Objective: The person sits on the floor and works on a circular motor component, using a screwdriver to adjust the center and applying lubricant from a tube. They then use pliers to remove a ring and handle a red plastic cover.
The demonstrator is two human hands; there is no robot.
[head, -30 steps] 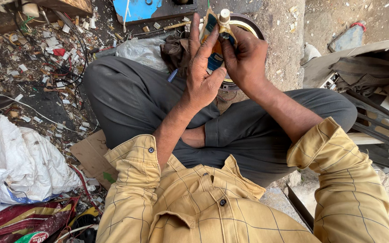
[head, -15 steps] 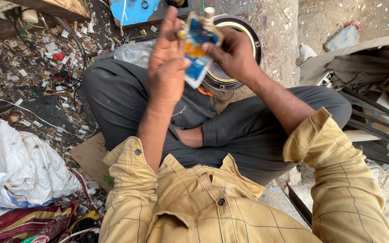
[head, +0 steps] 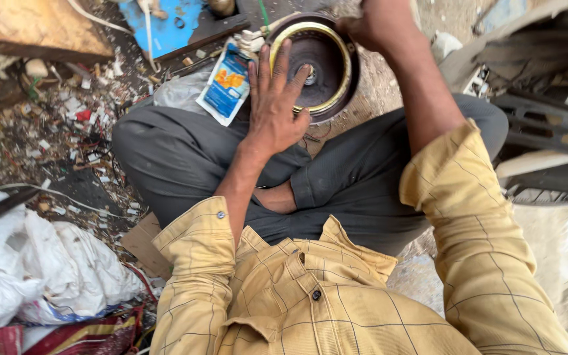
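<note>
I sit cross-legged on the ground. A round dark metal part with a brass-coloured ring [head: 317, 62] rests in front of my knees. My left hand [head: 275, 105] lies flat over its near left edge, fingers spread, fingertips inside the ring. My right hand [head: 373, 26] grips the part's far right rim at the top of the view; its fingers are partly cut off. A blue and white pouch with an orange patch [head: 226, 82] lies on my left knee, just left of my left hand, and nothing holds it.
Scattered scraps and wires [head: 67, 138] cover the ground on the left. White sacks [head: 27, 276] lie at the lower left. A wooden plank [head: 34, 26] and a blue board [head: 165, 20] sit at the top. Metal frames [head: 547, 118] stand on the right.
Both hands held the pouch up close to the camera; now it lies on my left knee. My hands have dropped onto the round metal part.
</note>
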